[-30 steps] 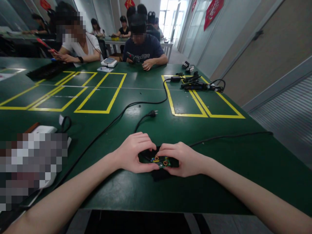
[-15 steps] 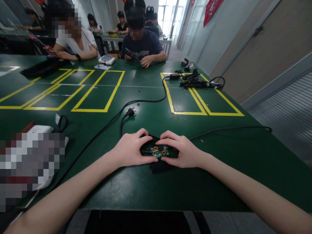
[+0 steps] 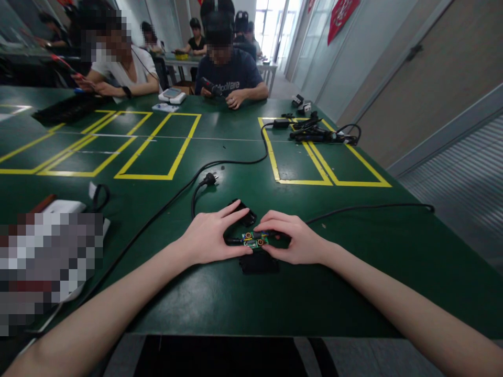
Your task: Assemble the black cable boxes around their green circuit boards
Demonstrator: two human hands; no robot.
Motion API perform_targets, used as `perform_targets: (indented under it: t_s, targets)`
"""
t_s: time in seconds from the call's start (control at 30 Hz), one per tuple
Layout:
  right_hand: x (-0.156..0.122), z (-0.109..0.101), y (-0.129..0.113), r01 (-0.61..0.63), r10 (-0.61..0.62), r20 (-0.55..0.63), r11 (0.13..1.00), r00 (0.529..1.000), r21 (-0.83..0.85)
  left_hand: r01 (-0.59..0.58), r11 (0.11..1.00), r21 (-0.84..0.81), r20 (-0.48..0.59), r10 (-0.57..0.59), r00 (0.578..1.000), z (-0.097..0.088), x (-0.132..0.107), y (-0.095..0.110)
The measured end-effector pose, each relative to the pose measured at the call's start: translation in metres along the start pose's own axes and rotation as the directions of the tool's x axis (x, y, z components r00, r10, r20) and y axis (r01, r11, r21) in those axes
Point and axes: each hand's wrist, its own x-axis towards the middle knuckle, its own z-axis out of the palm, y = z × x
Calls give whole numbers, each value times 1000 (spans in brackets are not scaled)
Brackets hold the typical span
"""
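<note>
A small green circuit board [image 3: 254, 241] with copper coils sits between my two hands on the green table [image 3: 236, 303]. My left hand [image 3: 212, 238] pinches its left end, forefinger stretched out over a black casing piece [image 3: 245, 215] behind it. My right hand [image 3: 293, 238] grips the board's right end with curled fingers. Another black casing piece [image 3: 259, 263] lies flat just in front of the board. A black cable [image 3: 369, 208] runs right from the board, and a second one curls to a plug [image 3: 209, 179].
Yellow tape rectangles [image 3: 157, 149] mark the table. A heap of black adapters and cables [image 3: 320, 133] lies at the back right. A white device [image 3: 63, 207] sits at my left. Two people sit across the table, one holding a tool [image 3: 210, 86].
The plug cable was drawn nearer and curled left. My hands shifted slightly up the table; my left forefinger stretched out, and the black casing piece behind the board came into view.
</note>
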Motion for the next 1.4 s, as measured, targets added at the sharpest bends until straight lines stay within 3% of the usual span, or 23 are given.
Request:
perform_targets:
  t_s: [0.27, 0.57, 0.8, 1.23, 1.33, 1.4]
  targets:
    - [-4, 0, 3, -76, 82, 99, 995, 992, -66, -29, 1000, -1, -42, 29, 999, -5, 1, -5]
    - [-2, 6, 6, -153, 154, -3, 979, 988, -137, -41, 999, 16, -45, 42, 998, -9, 3, -1]
    - [-1, 8, 5, -200, 193, -56, 962, 980, -185, -146, 983, -109, -63, 140, 988, -2, 2, -4]
    - [1, 15, 2, -212, 208, -39, 952, 977, -219, -223, 948, -227, -95, 206, 974, 4, 2, -11]
    - [2, 12, 1, -211, 210, -28, 950, 977, -231, -249, 948, -201, -123, 227, 966, 3, 3, -11]
    - [3, 11, 0, -213, 213, -25, 947, 977, -239, -207, 968, -141, -156, 185, 970, 2, 4, -10]
